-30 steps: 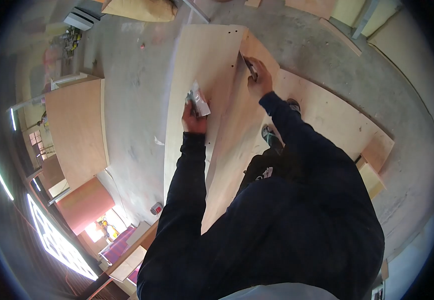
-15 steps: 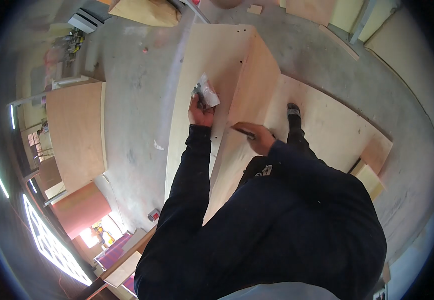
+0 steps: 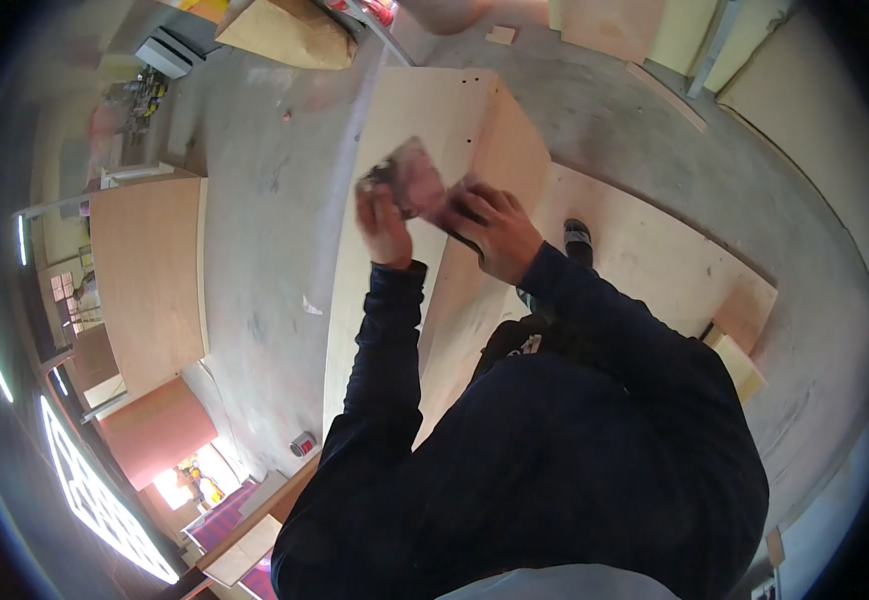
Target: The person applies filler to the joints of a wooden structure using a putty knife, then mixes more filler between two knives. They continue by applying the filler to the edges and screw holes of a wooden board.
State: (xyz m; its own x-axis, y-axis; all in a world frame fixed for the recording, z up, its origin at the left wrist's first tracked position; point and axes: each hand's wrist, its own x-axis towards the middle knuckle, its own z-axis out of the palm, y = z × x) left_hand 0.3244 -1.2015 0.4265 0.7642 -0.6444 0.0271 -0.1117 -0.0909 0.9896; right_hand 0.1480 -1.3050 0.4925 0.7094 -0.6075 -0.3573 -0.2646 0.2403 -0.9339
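Note:
My left hand [image 3: 387, 230] is closed on a crumpled plastic bag [image 3: 416, 178] with dark bits in it, blurred by motion. Close beside it, my right hand [image 3: 506, 238] curls its fingers around a thin reddish-brown, dark-edged piece [image 3: 448, 212], whose kind I cannot tell. The piece reaches the bag's right side in this view. Both hands are over a long pale plywood box [image 3: 404, 105], which has small dark holes near its far end.
A wide plywood panel [image 3: 674, 220] lies right of the box, with a foot [image 3: 578, 238] over it. Another wooden panel [image 3: 149, 280] stands at left. A small can [image 3: 302, 444] sits on the concrete floor [image 3: 264, 230]. A brown paper sack [image 3: 289, 32] lies at the back.
My right hand has moved up and left with its piece, meeting the bag. My left hand has shifted slightly left, and the bag has turned.

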